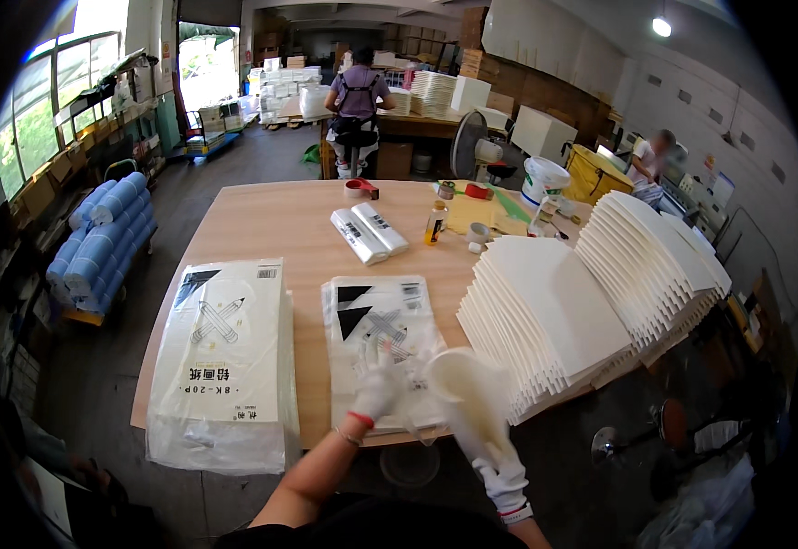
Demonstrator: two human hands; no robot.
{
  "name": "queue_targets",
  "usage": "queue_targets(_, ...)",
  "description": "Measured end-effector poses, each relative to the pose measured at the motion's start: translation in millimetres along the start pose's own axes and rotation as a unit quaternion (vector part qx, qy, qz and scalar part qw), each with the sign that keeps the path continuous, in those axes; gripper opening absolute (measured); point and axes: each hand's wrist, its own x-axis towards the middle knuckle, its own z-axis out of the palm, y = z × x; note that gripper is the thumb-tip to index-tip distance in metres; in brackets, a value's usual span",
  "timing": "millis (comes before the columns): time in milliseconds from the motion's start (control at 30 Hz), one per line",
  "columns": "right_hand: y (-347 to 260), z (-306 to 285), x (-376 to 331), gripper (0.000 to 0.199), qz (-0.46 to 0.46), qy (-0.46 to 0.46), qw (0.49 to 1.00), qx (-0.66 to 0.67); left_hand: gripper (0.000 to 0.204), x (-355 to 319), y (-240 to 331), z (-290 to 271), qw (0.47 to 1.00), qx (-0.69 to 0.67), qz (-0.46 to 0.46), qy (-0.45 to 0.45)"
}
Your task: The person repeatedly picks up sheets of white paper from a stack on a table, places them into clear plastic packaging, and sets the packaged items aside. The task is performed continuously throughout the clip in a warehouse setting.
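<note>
I have the left hand (pixel 376 389) low over the near part of the printed bags (pixel 344 361), its fingers stretched out and partly apart; the glove blurs into the clear film, so I can't tell whether they pinch a bag or only press on it. The right hand (pixel 504 485) is closed around the near end of the curled paper (pixel 472 398), which leans up and away from me, its far end flared beside the right edge of the bags. I judge the step in hand to be bringing that paper to a bag; from here, the move would call for the left fingers to keep the film parted while the right hand flattens the curl and lines up its edges.

Just beyond the right hand, the fanned paper stack (pixel 545 316) stands on the table (pixel 234 220), with a second paper stack (pixel 641 247) behind it. On my left lies a thick pile of filled bags (pixel 266 343), apart from the left hand. Farther out are two white packs (pixel 369 232), an amber bottle (pixel 434 224) and a red tape dispenser (pixel 360 188). Past the table I see a fan (pixel 468 139) and a co-worker (pixel 359 96) facing away.
</note>
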Motion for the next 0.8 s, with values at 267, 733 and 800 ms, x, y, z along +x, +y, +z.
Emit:
queue_targets(267,50,62,74,0.052,0.202,-0.326,0.913,-0.141,0.043,-35,64,52,0.961,-0.041,0.106,-0.252)
queue_targets(733,122,165,171,0.068,0.18,-0.296,0.918,-0.192,0.04,-61,-209,88,0.935,-0.222,-0.263,0.079)
queue_targets(800,113,163,156,0.076,0.156,-0.336,0.912,-0.178,0.032,-94,-229,96,0.923,-0.264,-0.254,0.119)
